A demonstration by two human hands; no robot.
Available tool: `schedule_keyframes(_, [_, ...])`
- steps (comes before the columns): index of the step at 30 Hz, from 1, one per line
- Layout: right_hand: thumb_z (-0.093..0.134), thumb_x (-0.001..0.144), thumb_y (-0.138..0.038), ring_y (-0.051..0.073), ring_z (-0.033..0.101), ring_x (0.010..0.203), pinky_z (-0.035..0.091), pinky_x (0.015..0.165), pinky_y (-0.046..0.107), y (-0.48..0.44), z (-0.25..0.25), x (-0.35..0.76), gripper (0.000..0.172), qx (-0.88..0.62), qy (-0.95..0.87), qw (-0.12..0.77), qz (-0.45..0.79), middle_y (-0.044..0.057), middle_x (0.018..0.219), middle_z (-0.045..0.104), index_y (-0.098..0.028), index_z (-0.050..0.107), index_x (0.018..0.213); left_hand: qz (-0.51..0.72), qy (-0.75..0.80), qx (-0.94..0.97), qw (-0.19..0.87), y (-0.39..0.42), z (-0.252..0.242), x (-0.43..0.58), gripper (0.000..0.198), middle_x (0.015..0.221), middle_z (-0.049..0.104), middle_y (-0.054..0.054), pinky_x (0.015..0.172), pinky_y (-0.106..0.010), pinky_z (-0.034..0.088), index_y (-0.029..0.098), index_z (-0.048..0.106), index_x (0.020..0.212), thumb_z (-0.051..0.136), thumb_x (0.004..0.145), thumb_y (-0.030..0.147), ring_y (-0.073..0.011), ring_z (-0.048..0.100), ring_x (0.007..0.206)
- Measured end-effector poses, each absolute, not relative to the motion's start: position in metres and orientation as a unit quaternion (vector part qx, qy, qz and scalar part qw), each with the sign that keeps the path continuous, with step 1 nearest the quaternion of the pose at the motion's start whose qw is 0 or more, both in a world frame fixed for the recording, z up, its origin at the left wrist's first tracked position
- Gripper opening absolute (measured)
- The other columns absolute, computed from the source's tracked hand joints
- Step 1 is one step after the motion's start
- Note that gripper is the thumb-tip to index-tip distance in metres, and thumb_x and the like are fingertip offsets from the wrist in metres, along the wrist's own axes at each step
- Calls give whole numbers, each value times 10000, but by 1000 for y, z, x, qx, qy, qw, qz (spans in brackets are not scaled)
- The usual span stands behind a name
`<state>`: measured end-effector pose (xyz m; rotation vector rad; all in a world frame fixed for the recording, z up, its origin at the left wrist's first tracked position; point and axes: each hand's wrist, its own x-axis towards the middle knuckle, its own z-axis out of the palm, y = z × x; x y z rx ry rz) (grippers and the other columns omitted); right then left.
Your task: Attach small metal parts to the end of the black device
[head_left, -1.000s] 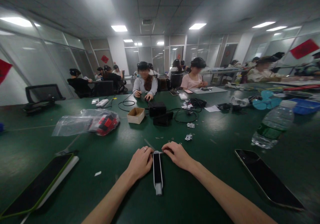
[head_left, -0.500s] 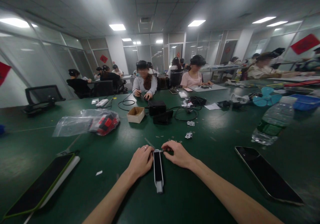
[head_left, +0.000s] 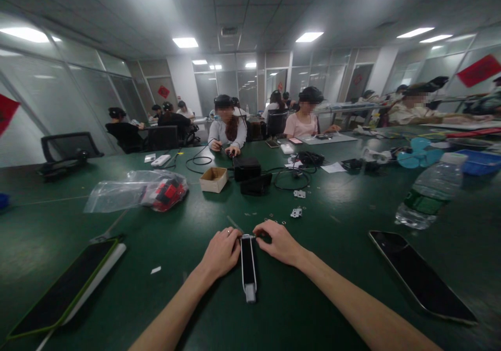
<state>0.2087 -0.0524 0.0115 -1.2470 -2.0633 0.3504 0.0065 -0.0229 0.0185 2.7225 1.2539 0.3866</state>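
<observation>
A slim black device with a white frame and a pale grey end piece (head_left: 248,267) lies lengthwise in front of me. My left hand (head_left: 222,251) is closed at its far left side, with the fingertips on the far end. At the far right corner my right hand (head_left: 277,241) pinches a small thin metal-looking part that sticks out sideways there. The fingers hide most of this part. Just beyond the left fingertips lies a thin clear strip (head_left: 235,222). Small white metal plates (head_left: 296,213) and several tiny rings rest beyond my right hand.
A green-edged phone (head_left: 66,288) lies at left, another phone (head_left: 420,275) at right beside a water bottle (head_left: 430,194). Farther off are a plastic bag with red and black contents (head_left: 166,193), a small open box (head_left: 213,180), black boxes (head_left: 247,169) and cables. Co-workers sit opposite.
My hands and the device stay almost still; the view shifts very slightly. Across the table, the co-worker in pink has moved a hand outward to the right.
</observation>
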Motion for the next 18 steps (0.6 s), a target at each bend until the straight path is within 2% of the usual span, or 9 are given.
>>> schedule_keyframes(18, [582, 810, -117, 161, 591, 823, 486, 796, 329, -55, 15, 206, 154, -486, -792, 340, 147, 43, 916, 668, -183, 634, 939, 137, 407, 901, 66, -22, 16, 5, 213, 959, 613, -60, 784, -322, 431, 188, 563, 978, 371, 891, 152, -187, 563, 867])
